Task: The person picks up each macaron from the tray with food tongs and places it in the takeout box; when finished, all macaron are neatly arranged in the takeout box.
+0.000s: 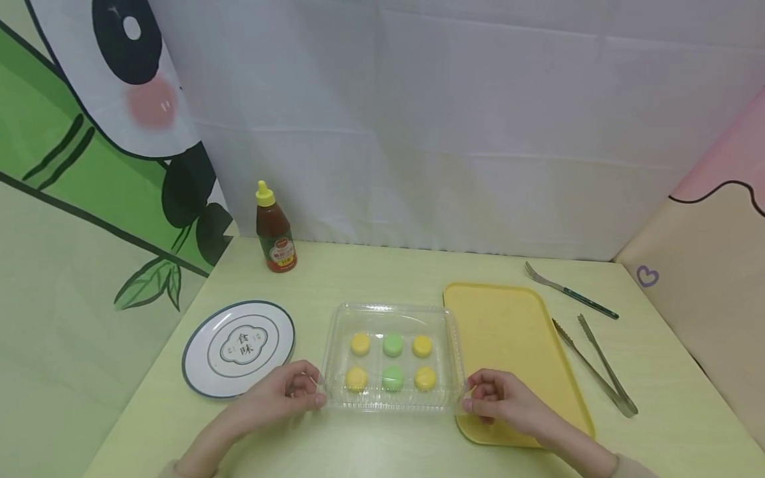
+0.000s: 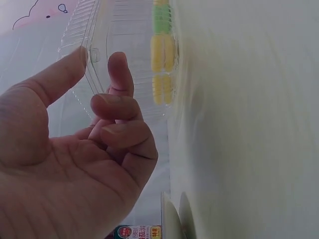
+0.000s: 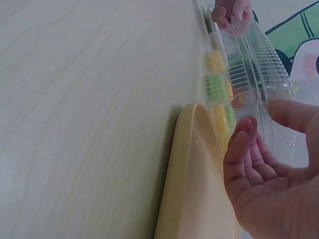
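A clear plastic clamshell box (image 1: 388, 405) lies across the middle of the table with its lid down. Through the plastic show two rows of yellow and green macarons (image 1: 392, 379). At the box's front left corner, my left hand (image 1: 287, 393) pinches the rim between thumb and forefinger, the other fingers curled below. My right hand (image 1: 502, 401) holds the rim at the front right corner the same way, over the yellow tray (image 1: 508, 318). In the right wrist view the tray's raised edge (image 3: 187, 129) stands beside the box.
A white plate (image 1: 215, 332) with a dark rim is left of the box. Behind it stands a sauce bottle (image 1: 276, 232) with a yellow cap. To the tray's right lie metal tongs (image 1: 603, 375) and a fork (image 1: 574, 293). A white cloth (image 1: 418, 133) hangs behind the table.
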The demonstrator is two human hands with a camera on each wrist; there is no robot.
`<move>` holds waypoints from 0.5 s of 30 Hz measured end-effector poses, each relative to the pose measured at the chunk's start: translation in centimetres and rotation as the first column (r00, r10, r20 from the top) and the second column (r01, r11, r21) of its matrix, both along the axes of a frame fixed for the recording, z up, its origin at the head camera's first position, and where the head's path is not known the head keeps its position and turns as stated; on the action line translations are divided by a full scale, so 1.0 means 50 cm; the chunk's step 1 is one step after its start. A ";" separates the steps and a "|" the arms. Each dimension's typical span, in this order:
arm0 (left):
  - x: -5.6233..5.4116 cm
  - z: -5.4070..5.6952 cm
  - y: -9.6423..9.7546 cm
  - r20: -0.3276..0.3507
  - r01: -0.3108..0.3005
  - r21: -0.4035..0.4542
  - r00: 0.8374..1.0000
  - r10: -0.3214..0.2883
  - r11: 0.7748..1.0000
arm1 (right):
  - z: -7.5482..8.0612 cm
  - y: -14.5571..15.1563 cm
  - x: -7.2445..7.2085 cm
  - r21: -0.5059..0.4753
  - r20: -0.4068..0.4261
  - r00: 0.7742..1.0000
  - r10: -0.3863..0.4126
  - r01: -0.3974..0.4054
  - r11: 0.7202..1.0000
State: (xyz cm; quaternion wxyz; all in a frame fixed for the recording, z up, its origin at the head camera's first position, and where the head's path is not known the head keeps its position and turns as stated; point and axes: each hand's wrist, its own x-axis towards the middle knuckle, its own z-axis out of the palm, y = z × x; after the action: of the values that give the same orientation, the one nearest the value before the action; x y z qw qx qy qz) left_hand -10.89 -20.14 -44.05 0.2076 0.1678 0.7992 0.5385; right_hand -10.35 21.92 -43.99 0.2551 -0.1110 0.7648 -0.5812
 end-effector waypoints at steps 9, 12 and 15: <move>0.000 -0.007 -0.002 0.034 0.033 0.033 0.999 -0.034 0.999 | -0.009 0.002 0.006 -0.073 0.033 0.997 0.064 -0.061 0.995; 0.000 -0.008 -0.002 0.060 0.027 0.024 0.998 -0.029 0.999 | -0.008 0.002 0.007 -0.105 0.033 0.996 0.081 -0.078 0.991; 0.001 -0.008 -0.001 0.101 0.022 0.030 0.995 -0.025 0.999 | -0.007 0.000 0.008 -0.123 0.046 0.995 0.092 -0.086 0.989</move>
State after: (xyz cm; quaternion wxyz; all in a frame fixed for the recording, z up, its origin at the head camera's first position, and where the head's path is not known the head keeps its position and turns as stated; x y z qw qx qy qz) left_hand -10.87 -20.19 -44.45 0.2517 0.1528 0.7777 0.5555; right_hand -9.97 21.94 -44.32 0.2933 -0.1453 0.7156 -0.6171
